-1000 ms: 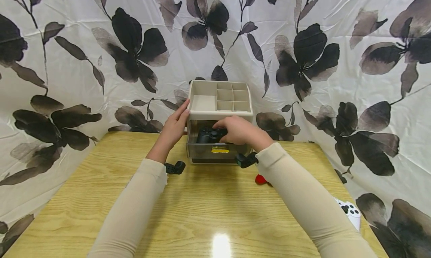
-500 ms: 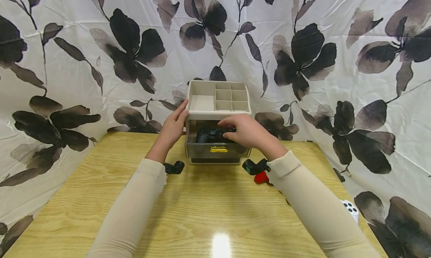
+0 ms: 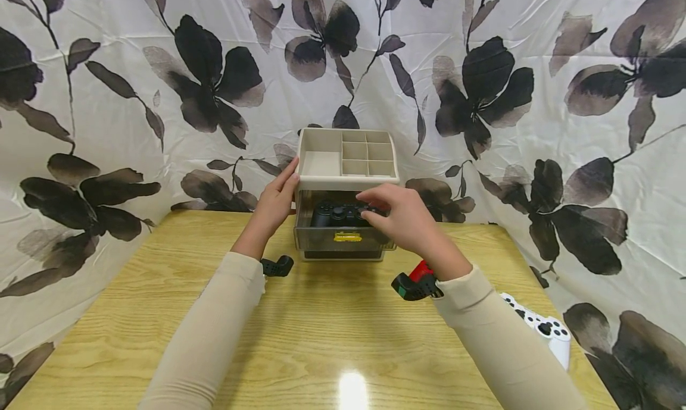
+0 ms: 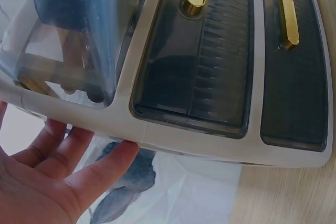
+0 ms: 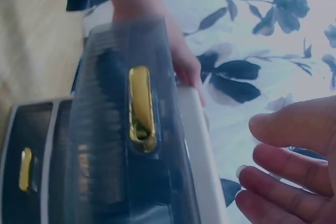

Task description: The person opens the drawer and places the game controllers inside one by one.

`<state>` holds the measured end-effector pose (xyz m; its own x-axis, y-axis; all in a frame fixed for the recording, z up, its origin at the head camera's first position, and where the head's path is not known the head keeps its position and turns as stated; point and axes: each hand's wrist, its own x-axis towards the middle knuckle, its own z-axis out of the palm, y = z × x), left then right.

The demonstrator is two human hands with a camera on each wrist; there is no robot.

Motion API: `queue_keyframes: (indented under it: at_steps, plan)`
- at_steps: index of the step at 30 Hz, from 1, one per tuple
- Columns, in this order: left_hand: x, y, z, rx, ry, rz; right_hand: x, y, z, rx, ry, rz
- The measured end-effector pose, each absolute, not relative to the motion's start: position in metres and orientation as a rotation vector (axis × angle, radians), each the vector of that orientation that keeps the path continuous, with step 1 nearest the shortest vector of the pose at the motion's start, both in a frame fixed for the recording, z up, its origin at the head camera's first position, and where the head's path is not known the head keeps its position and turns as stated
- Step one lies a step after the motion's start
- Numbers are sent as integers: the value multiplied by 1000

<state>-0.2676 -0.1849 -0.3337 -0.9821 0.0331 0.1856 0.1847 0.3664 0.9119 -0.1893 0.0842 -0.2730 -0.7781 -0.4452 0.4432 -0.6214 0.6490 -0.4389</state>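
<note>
Drawer (image 3: 316, 239) gapes, its rim (image 5: 167, 35) clear of the empty, loose right hand (image 3: 406, 216); left hand (image 3: 274, 203), uncurled, touches cabinet edge (image 4: 199, 142).

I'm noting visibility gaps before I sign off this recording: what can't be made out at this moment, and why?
Black controller: head view; right end partly behind the right hand.
Red object: head view; partly behind the wrist camera, so I can't tell what it is.
White controller: head view; partly covered by the right sleeve.
Lower drawers: left wrist view; dark tint obscures their contents.
</note>
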Motion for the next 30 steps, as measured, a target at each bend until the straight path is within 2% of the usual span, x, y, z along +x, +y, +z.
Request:
queue_keyframes:
  at_steps: [14,30]
  plan:
    - [-267,-185,-333,-207,-2490,-1681,-167,91,-304,730,-2347,1175]
    - [-259,-182,-333,-197,-2481,-1678,-154,78,-345,561,-2157,1372]
